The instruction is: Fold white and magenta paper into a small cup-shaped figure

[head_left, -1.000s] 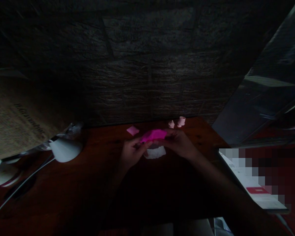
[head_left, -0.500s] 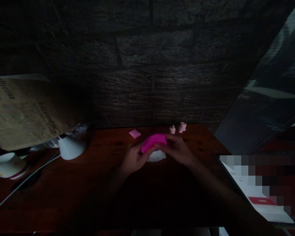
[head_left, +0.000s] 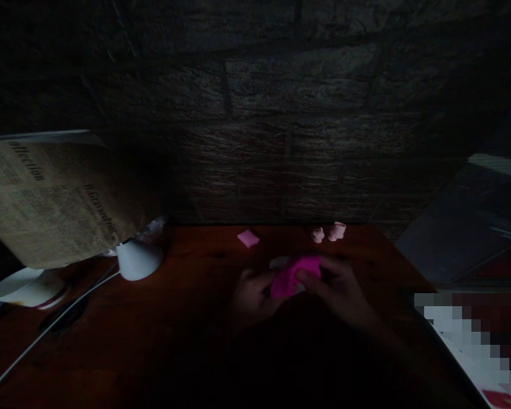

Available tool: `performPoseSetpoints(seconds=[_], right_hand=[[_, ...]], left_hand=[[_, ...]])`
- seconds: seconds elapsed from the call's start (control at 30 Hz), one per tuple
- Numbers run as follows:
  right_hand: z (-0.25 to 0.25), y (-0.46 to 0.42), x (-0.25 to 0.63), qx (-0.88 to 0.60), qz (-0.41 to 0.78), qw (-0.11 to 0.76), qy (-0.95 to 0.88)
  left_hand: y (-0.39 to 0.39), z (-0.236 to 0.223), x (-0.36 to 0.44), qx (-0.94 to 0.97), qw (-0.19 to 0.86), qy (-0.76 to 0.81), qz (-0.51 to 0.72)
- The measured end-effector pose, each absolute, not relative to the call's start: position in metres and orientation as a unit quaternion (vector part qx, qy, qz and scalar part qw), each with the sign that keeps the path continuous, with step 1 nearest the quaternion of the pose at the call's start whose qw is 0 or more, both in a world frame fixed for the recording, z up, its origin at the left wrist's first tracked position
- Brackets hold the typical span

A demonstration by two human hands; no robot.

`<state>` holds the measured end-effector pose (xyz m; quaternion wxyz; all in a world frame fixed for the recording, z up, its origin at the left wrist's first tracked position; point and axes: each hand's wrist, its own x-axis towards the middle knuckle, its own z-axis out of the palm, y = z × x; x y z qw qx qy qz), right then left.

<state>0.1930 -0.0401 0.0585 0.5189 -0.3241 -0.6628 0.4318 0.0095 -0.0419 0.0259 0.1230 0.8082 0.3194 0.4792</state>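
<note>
Both of my hands hold a bright pink, soft-looking piece, perhaps clay or cloth; the dim light hides which. My left hand grips its left end, and my right hand pinches its right side with the thumb across the front. Partly hidden beneath it is a white crumpled sheet or pad on the table. Farther back lies a flat pink square. Two small pale pink figures stand near the wall: a rounded one and a cup-like one.
On the wooden table, a white cone-shaped base with a pale cable stands at left. Beside it are a white bowl-like container and a printed brown paper shade or bag. A dark brick wall rises behind.
The pink piece has been lowered and tilted between my hands, its middle now folded or bunched more. The view has shifted, so the surroundings appear farther right.
</note>
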Motion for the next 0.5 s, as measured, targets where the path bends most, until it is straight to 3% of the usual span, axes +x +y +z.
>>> performPoseSetpoints(seconds=[0.27,0.5], right_hand=[[0.048,-0.037,0.187,-0.292,0.468,0.504,-0.665],[0.038,-0.039,0.181,-0.349,0.484,0.493,-0.633]], left_hand=[[-0.038,0.022,0.006,0.786,0.084,0.377,0.483],[-0.041,0.022,0.009,0.755,0.077,0.460,0.461]])
